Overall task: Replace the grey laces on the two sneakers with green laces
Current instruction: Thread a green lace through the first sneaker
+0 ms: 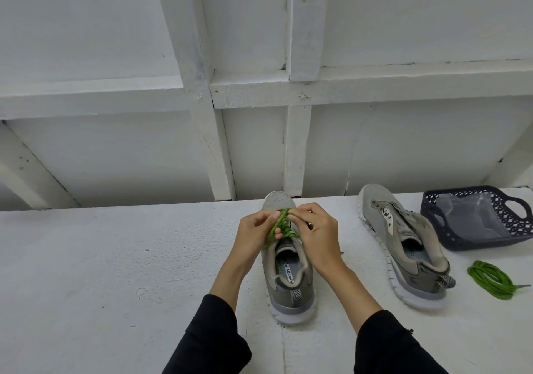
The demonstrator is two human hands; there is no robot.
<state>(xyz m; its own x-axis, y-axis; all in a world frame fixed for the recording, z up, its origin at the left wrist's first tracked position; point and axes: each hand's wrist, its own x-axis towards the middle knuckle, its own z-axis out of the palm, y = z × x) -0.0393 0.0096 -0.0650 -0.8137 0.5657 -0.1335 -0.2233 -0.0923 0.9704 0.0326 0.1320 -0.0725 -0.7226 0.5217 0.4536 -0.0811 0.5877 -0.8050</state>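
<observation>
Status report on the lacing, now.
Both hands, left hand and right hand, pinching green lace on near sneaker. Second sneaker unlaced; spare green lace coiled beside it. Nothing obstructing.

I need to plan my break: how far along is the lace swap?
Done: the second sneaker on the right has no laces, so its grey ones are out. In hand: the left hand and right hand are threading a green lace through the near sneaker. Left: finishing it, then lacing the second sneaker with the coiled green lace beside it.
</observation>
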